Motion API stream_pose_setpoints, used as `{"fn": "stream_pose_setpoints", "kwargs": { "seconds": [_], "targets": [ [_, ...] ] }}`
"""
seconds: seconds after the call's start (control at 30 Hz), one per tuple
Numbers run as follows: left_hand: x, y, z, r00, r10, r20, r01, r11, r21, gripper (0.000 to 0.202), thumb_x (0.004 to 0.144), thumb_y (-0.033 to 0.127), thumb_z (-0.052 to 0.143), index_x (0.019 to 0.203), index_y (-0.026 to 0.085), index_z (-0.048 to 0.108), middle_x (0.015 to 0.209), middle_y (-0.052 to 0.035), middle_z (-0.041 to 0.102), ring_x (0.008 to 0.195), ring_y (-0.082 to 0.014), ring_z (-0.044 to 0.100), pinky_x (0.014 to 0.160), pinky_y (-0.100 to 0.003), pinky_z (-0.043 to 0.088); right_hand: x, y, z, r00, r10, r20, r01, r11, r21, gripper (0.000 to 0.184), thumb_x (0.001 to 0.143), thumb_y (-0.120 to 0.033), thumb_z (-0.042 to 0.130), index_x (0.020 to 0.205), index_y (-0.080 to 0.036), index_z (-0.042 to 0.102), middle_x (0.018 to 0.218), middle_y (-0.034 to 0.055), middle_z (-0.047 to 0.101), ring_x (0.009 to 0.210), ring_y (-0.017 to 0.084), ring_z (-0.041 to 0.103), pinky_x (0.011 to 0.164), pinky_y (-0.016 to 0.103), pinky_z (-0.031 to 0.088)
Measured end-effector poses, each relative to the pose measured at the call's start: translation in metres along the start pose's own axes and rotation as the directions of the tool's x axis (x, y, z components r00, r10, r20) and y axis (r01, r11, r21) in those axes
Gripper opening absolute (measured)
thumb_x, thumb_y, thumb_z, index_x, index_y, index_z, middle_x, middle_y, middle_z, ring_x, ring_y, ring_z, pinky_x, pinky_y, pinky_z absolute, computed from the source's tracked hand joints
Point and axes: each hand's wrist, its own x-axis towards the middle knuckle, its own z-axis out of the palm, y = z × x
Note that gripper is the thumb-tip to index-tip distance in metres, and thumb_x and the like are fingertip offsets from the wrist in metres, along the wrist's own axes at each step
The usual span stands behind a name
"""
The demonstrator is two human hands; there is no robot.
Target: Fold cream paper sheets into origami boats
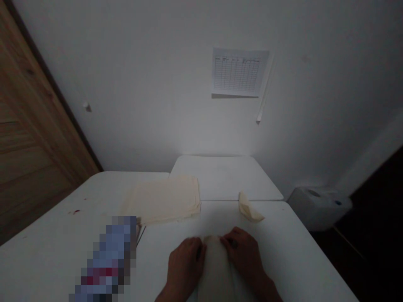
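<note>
A long pale beige strip, cloth by its look [215, 272], runs from the near edge of the white table up between my two hands. My left hand [186, 264] is closed, fingers pinched at the strip's upper left edge. On the other side, my right hand [247, 256] pinches the upper right edge between thumb and fingers. Beyond my hands, to the left, lies a flat stack of cream cloth sheets [166, 195]. A small crumpled cream piece [249, 208] rests on the table past my right hand.
The white tabletop [283, 239] is made of several panels, with red marks at left. A pixelated object [110, 256] lies left of my hands. Behind stands a wall with a printed sheet [239, 72]. A wooden door [40, 105] is at left, a white box-like container [319, 207] at right.
</note>
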Motion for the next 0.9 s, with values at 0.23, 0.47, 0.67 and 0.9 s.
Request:
{"fn": "stream_pose_setpoints", "kwargs": {
  "seconds": [0.23,0.47,0.67,0.9],
  "targets": [
    [0.003,-0.006,0.011,0.981,0.14,-0.136,-0.129,0.988,0.089,0.017,0.088,0.014,0.054,0.103,0.02,0.062,0.102,-0.0068,0.063,0.096,-0.0226,0.058,0.078,-0.032,0.047,-0.001,0.002,0.004,0.998,-0.051,-0.035,0.047,0.993,-0.105,0.014,0.089,-0.025,0.056,0.086,-0.023,0.069,0.084,-0.0001,0.066,0.078,0.015,0.062,0.074,0.023,0.042],
    [0.007,-0.019,0.01,0.897,0.419,-0.142,-0.411,0.908,0.08,0.028,0.079,0.001,0.059,0.097,0.022,0.066,0.115,-0.0054,0.064,0.1,-0.0247,0.056,0.087,-0.04,0.049,0.001,0.004,-0.002,0.986,-0.13,0.109,0.15,0.968,-0.203,0.021,0.094,-0.026,0.052,0.082,-0.025,0.069,0.087,-0.0005,0.062,0.078,0.013,0.06,0.071,0.021,0.041],
    [0.004,-0.024,-0.006,0.879,0.468,-0.089,-0.463,0.884,0.064,0.028,0.086,0.012,0.057,0.109,0.026,0.064,0.121,-0.0035,0.064,0.107,-0.0275,0.055,0.093,-0.048,0.045,0.0,0.009,-0.023,0.955,-0.146,0.259,0.203,0.956,-0.212,0.017,0.085,-0.032,0.065,0.101,-0.031,0.071,0.101,0.0017,0.058,0.094,0.018,0.056,0.082,0.027,0.042],
    [0.0,-0.026,-0.015,0.881,0.471,-0.05,-0.47,0.882,0.031,0.032,0.084,0.017,0.061,0.114,0.028,0.063,0.125,-0.0019,0.062,0.109,-0.0279,0.054,0.093,-0.047,0.044,-0.008,0.016,-0.035,0.93,-0.166,0.327,0.23,0.959,-0.166,0.079,0.05,-0.057,0.086,0.122,-0.036,0.061,0.115,0.0044,0.053,0.105,0.027,0.05,0.094,0.038,0.037]
  ]
}}
